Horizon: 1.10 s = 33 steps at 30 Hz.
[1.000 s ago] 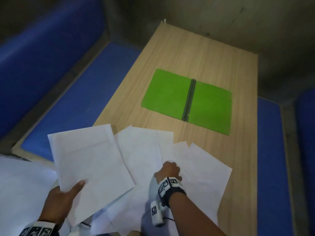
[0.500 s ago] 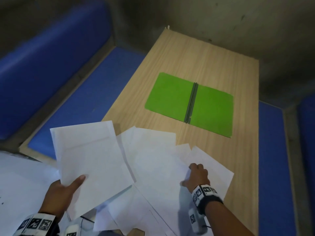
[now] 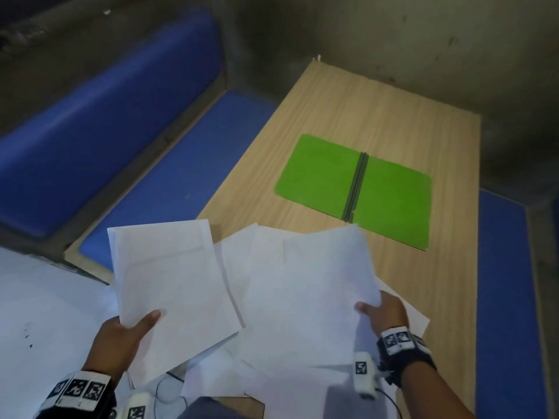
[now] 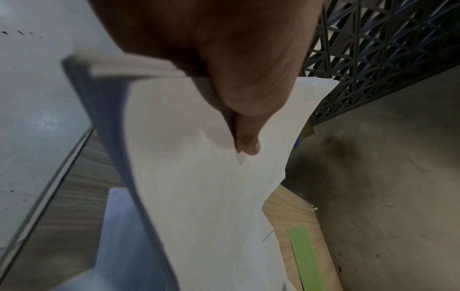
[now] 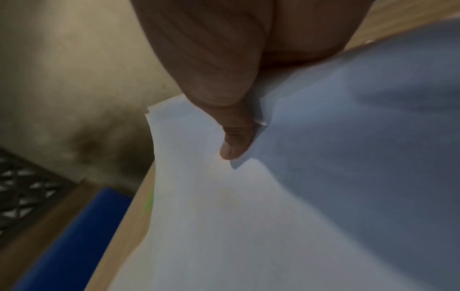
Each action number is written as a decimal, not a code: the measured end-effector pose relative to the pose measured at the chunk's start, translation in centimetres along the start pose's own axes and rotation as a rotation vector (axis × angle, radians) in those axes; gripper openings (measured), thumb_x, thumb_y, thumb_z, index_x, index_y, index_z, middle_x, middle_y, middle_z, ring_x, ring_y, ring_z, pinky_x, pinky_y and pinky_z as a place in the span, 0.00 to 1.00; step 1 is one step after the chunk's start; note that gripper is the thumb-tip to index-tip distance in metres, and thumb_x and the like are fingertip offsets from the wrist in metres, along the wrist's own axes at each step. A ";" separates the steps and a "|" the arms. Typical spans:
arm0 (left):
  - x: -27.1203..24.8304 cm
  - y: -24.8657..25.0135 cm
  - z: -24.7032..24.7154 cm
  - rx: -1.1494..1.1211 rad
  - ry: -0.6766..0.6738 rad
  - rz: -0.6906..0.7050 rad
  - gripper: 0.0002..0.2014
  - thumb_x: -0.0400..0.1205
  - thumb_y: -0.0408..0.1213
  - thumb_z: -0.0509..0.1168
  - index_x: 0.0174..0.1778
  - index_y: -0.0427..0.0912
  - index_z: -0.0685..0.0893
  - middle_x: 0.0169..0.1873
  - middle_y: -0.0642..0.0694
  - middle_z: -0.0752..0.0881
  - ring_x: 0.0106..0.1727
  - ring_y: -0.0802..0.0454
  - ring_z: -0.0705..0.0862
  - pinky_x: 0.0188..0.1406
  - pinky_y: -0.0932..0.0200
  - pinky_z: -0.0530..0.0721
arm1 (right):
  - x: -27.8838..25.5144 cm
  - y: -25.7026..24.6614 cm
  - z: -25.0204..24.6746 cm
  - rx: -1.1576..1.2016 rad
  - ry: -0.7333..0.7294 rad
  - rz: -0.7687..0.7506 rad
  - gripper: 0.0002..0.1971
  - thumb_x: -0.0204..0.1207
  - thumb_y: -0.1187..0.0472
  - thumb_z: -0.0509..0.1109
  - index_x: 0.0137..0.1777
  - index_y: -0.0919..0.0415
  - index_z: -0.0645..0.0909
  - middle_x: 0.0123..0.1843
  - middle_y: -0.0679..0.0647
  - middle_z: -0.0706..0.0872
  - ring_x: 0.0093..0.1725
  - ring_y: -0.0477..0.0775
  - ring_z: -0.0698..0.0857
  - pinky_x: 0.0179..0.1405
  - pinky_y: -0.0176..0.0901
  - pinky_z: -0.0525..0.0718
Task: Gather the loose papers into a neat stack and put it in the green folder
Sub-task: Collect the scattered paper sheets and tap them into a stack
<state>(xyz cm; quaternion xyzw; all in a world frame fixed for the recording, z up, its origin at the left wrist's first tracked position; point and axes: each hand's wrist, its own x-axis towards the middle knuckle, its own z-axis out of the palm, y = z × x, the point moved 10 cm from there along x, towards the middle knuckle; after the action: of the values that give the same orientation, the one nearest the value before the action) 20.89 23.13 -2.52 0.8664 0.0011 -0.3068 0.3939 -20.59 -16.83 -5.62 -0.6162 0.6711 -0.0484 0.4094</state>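
Note:
A green folder [image 3: 357,189] lies open and flat on the wooden table [image 3: 378,110], its dark spine in the middle. My left hand [image 3: 127,331] grips a small stack of white sheets [image 3: 169,276] lifted above the table's near left corner, thumb on top; in the left wrist view the thumb [image 4: 246,143] presses on that stack [image 4: 206,196]. My right hand [image 3: 382,313] pinches a white sheet [image 3: 314,282] by its right edge and holds it raised. In the right wrist view that thumb [image 5: 234,145] lies on the sheet [image 5: 224,216]. More loose papers [image 3: 414,319] lie beneath on the table.
Blue padded benches [image 3: 169,164] run along the table's left side and its right side [image 3: 502,297]. A grey concrete wall [image 3: 393,34] stands behind the table. White floor [image 3: 39,313] shows at lower left. Bare wood lies between the papers and the folder.
My right hand has slid right across the loose papers, taken hold of a sheet's edge and lifted it. The left hand keeps its stack, almost still.

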 end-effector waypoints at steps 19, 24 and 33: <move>1.9 -2.4 0.3 -0.020 -0.034 -0.030 0.18 0.73 0.49 0.77 0.41 0.34 0.88 0.37 0.35 0.90 0.40 0.37 0.87 0.45 0.44 0.85 | -2.6 -13.4 6.8 -0.106 -0.271 -0.306 0.19 0.63 0.59 0.83 0.53 0.65 0.87 0.44 0.56 0.89 0.41 0.45 0.88 0.34 0.34 0.82; 2.2 -2.9 0.1 -0.035 -0.012 -0.045 0.20 0.73 0.50 0.77 0.45 0.34 0.88 0.41 0.35 0.90 0.43 0.39 0.86 0.44 0.47 0.83 | -3.5 -12.4 16.2 -0.612 -0.385 -0.357 0.21 0.64 0.52 0.80 0.55 0.54 0.78 0.66 0.55 0.76 0.68 0.61 0.75 0.66 0.53 0.75; 2.1 -3.0 0.9 -0.067 -0.017 -0.070 0.21 0.72 0.50 0.77 0.48 0.35 0.88 0.42 0.36 0.90 0.44 0.38 0.86 0.47 0.46 0.83 | -5.0 -12.6 18.3 -0.680 -0.363 -0.379 0.32 0.75 0.63 0.66 0.77 0.49 0.58 0.61 0.52 0.86 0.57 0.58 0.85 0.70 0.58 0.71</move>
<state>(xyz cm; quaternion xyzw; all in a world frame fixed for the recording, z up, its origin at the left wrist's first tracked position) 21.40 24.11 -6.14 0.8497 0.0382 -0.3273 0.4116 -0.01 -7.48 -8.07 -0.8270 0.4407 0.2103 0.2784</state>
